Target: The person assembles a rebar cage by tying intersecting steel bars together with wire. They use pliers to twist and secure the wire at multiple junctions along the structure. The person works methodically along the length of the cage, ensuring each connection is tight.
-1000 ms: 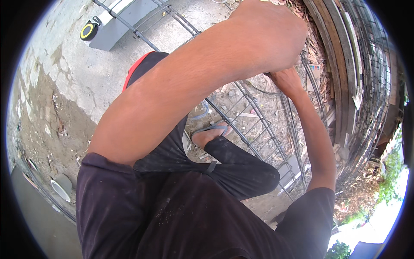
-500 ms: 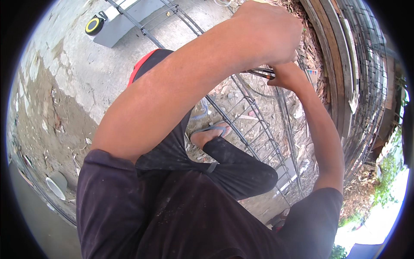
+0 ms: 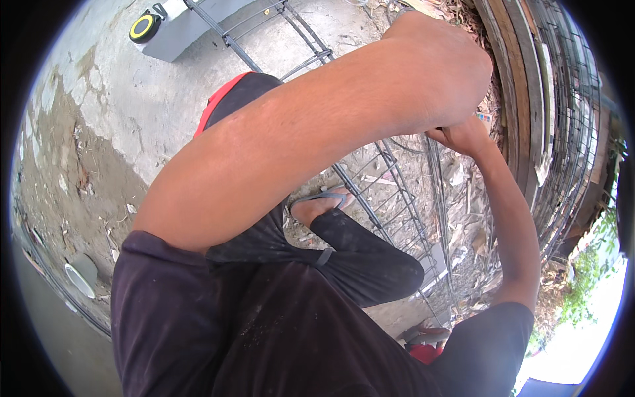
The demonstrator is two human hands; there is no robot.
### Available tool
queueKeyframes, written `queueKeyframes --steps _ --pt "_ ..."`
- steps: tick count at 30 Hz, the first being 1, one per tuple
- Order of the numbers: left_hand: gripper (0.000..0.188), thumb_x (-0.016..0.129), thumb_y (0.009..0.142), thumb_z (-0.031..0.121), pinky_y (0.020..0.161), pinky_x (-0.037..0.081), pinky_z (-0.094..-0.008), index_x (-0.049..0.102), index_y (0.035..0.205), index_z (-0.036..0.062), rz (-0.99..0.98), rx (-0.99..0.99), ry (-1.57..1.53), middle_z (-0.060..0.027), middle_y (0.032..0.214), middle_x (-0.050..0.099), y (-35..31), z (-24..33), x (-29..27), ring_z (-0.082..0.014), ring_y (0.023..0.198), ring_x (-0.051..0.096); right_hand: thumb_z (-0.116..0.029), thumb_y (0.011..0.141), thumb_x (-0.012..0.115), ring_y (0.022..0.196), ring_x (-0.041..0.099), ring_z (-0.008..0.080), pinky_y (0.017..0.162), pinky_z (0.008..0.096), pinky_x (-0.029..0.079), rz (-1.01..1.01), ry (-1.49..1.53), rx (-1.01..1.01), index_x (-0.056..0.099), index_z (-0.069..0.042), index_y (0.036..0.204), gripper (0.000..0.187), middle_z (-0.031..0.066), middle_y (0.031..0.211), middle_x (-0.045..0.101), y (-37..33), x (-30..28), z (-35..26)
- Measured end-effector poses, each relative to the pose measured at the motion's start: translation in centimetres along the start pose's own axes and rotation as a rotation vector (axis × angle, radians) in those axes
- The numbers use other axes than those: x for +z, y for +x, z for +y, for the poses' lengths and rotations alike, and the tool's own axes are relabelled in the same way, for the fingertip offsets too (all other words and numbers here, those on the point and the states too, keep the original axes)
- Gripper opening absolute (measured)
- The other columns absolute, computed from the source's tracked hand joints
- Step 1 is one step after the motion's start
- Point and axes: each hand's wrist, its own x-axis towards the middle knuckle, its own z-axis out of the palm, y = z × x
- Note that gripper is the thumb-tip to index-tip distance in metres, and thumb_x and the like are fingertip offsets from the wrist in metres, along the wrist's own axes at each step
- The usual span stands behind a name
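My left arm reaches across the view, and my left hand [image 3: 444,66] is curled closed, its back turned up. What it grips, if anything, is hidden. Just below it my right hand [image 3: 468,137] is closed too, its fingertips tucked behind the left wrist; its contents are out of sight. Both hands are above a long rebar cage [image 3: 357,192] of steel bars tied with square stirrups. The cage runs from the upper left, beneath my left forearm, down past my bent leg. Thin loose rods [image 3: 438,192] hang below the right hand.
A yellow-and-black tape measure [image 3: 144,28] rests on a grey block [image 3: 198,33] at the upper left. Wooden planks [image 3: 512,86] and stacked wire mesh [image 3: 575,112] stand at the right. A pale round container [image 3: 81,278] lies far left. My sandalled foot [image 3: 321,204] is beside the cage.
Both hands have shifted right and slightly down in the view. Dark thin rods or handles at my right fingertips are now hidden behind the left wrist. Something red shows at the lower right.
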Motion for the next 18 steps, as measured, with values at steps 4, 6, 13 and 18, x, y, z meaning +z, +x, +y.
queueKeyframes --steps 4,6,13,18 --pt "0.018 0.075 0.081 0.012 0.076 0.063 -0.0416 0.085 0.096 0.01 -0.064 -0.045 0.028 -0.0097 0.098 0.08 -0.2 -0.1 -0.4 -0.0224 0.095 0.078 -0.042 0.096 0.072 0.088 0.072 0.042 0.082 0.0547 0.055 -0.183 0.166 0.127 0.069 -0.002 0.113 0.043 0.0217 0.093 0.075 -0.3 1.2 0.4" --pt "0.018 0.076 0.082 0.012 0.077 0.063 -0.0414 0.085 0.098 0.0102 -0.062 -0.042 0.022 -0.0095 0.099 0.08 -0.3 0.0 -0.5 -0.0222 0.096 0.078 -0.041 0.097 0.07 0.089 0.072 0.0419 0.081 0.055 0.055 -0.233 0.111 0.098 0.069 -0.003 0.114 0.042 0.0215 0.094 0.075 -0.6 1.4 0.2" --pt "0.02 0.077 0.083 0.012 0.079 0.064 -0.0404 0.084 0.102 0.0109 -0.05 -0.038 -0.007 -0.0087 0.103 0.08 0.1 0.6 -0.3 -0.0215 0.099 0.078 -0.029 0.096 0.07 0.093 0.073 0.0398 0.081 0.0545 0.056 0.094 0.003 0.087 0.071 -0.009 0.113 0.026 0.0169 0.097 0.075 0.6 1.3 -0.2" --pt "0.021 0.08 0.081 0.011 0.079 0.064 -0.0403 0.084 0.102 0.0118 -0.085 -0.034 0.02 -0.0087 0.103 0.08 0.1 0.8 -0.1 -0.0216 0.099 0.077 -0.031 0.092 0.074 0.099 0.073 0.0364 0.084 0.0498 0.059 0.192 0.032 0.129 0.074 -0.011 0.11 0.026 0.012 0.101 0.078 1.9 1.6 0.9"
